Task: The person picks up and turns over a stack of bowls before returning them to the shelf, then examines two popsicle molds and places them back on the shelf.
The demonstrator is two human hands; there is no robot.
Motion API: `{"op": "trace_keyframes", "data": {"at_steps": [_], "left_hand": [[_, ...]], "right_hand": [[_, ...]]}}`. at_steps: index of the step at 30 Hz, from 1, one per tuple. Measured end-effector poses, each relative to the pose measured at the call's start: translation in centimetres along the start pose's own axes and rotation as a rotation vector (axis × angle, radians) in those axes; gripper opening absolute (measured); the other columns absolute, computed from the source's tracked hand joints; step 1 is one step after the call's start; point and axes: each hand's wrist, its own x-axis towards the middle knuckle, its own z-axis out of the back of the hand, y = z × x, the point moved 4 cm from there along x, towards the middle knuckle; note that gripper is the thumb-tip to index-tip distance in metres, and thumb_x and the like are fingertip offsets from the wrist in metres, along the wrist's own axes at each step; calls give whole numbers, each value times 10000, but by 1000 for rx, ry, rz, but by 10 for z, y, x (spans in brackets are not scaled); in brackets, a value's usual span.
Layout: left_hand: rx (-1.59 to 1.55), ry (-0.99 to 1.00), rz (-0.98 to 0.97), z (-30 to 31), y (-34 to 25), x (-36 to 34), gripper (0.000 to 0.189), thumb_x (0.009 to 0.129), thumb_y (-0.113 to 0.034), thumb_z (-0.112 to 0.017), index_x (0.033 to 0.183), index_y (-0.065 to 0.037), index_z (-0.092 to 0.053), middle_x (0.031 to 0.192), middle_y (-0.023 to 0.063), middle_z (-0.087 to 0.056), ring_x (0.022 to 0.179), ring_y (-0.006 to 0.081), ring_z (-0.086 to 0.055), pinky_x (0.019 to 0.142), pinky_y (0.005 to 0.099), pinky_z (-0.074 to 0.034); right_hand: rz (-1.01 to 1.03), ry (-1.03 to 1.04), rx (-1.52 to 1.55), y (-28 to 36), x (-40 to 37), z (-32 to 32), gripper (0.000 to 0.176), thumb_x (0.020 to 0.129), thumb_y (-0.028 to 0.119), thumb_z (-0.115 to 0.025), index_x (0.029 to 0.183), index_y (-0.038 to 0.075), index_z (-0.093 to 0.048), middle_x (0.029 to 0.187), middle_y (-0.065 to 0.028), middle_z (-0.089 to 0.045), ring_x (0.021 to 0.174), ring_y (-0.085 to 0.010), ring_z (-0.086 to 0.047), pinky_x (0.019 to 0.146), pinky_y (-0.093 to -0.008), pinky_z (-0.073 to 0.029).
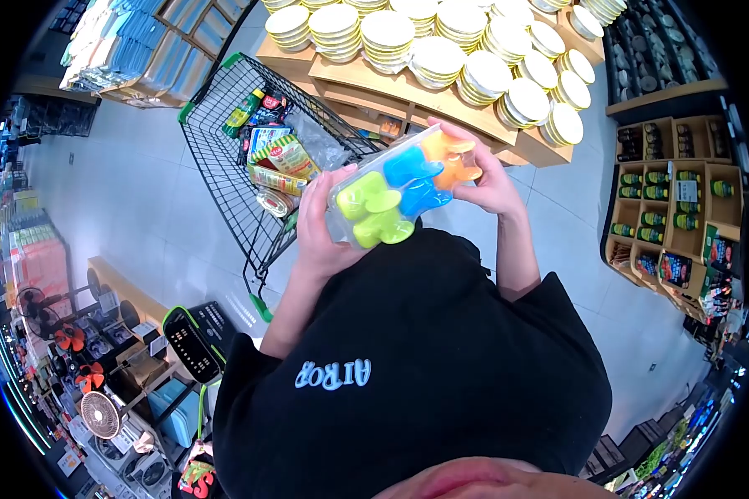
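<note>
My left hand (318,223) and my right hand (489,181) hold a clear plastic ice pop mold (404,190) between them, in front of my chest. It has rounded green, blue and orange handles. The left hand grips the end with the green pieces, and the fingers of the right are closed around the orange end. Just beyond my left hand stands a black wire shopping cart (204,158) with green corners. Inside the cart are a green-and-yellow packet (287,156), a green bottle (243,114), a can (275,202) and other packaged goods.
A wooden display stand (366,87) with stacks of pale, yellow-edged plates (387,32) is ahead. Shelves of jars (653,191) line the right side. Electric fans (100,414) stand at lower left, and folded blue textiles (112,50) at upper left. Grey tiled floor (141,175) lies between.
</note>
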Motion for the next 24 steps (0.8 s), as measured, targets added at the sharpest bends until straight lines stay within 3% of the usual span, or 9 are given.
{"op": "trace_keyframes", "data": {"at_steps": [4, 5, 8, 9, 10, 13, 18, 20, 24], "left_hand": [[-117, 67, 29, 2, -19, 4, 1006, 612, -276, -878, 1365, 54, -297, 1275, 239, -536, 1098, 372, -583, 930, 434, -452], [-157, 127, 58, 4, -27, 10, 1013, 609, -289, -879, 1365, 56, -301, 1302, 245, -513, 1130, 377, -566, 942, 430, -448], [-366, 338, 182, 6, -43, 15, 1034, 624, -309, -867, 1408, 46, -292, 1453, 269, -323, 1307, 385, -409, 1007, 438, -404], [-328, 372, 147, 5, -49, 18, 1027, 629, -321, -861, 1418, 21, -300, 1463, 266, -306, 1322, 388, -384, 1026, 447, -379], [-290, 407, 110, 3, -54, 19, 1019, 634, -334, -855, 1428, -4, -307, 1473, 263, -290, 1337, 391, -359, 1045, 456, -354], [-241, 395, 53, -4, -53, 14, 970, 634, -314, -844, 1428, -65, -345, 1473, 254, -294, 1344, 397, -342, 1066, 466, -319], [-226, 311, 100, 5, -50, 8, 983, 638, -277, -847, 1429, -28, -320, 1451, 236, -341, 1305, 380, -406, 1047, 447, -358], [-464, 166, 362, 4, -34, -9, 1055, 650, -291, -854, 1446, 17, -234, 1443, 228, -346, 1295, 349, -425, 1051, 431, -363], [-273, 58, 625, 6, 4, -27, 1075, 719, -327, -815, 1466, 32, -129, 1428, 221, -354, 1290, 275, -423, 1058, 390, -348]], "right_hand": [[-93, 42, 358, -45, 1, -2, 812, 723, 11, -744, 1426, 40, -341, 1447, -106, -392, 1298, -206, -418, 1048, -344, -373], [-36, 21, 253, -51, 0, -3, 710, 838, 204, -704, 1423, 40, -338, 1410, -100, -436, 1256, -212, -464, 1039, -357, -390], [-185, -98, 819, -92, -6, -18, 615, 937, 420, -542, 1395, 42, -380, 1358, -106, -486, 1218, -218, -500, 1032, -368, -404], [-357, -105, 745, -112, -4, -19, 621, 971, 530, -369, 1353, 46, -437, 1292, -120, -535, 1175, -238, -531, 1009, -395, -432], [-489, -144, 1016, -125, -7, -24, 551, 973, 487, -405, 1302, 54, -495, 1222, -134, -576, 1097, -257, -581, 951, -422, -481], [-320, 114, 1114, -72, 0, -51, 517, 961, 460, -446, 1276, 56, -515, 1182, -141, -591, 1008, -252, -625, 872, -416, -532], [-498, 128, 1108, -75, -5, -64, 537, 959, 459, -450, 1313, 56, -489, 1199, -141, -585, 1018, -232, -627, 864, -406, -540], [-667, -181, 728, -91, -6, -49, 601, 971, 483, -414, 1377, 40, -403, 1290, -144, -538, 1144, -256, -564, 954, -442, -477], [-431, -81, 361, -71, -9, -34, 716, 894, 449, -588, 1405, 22, -326, 1307, -107, -512, 1181, -216, -517, 996, -365, -417]]}}
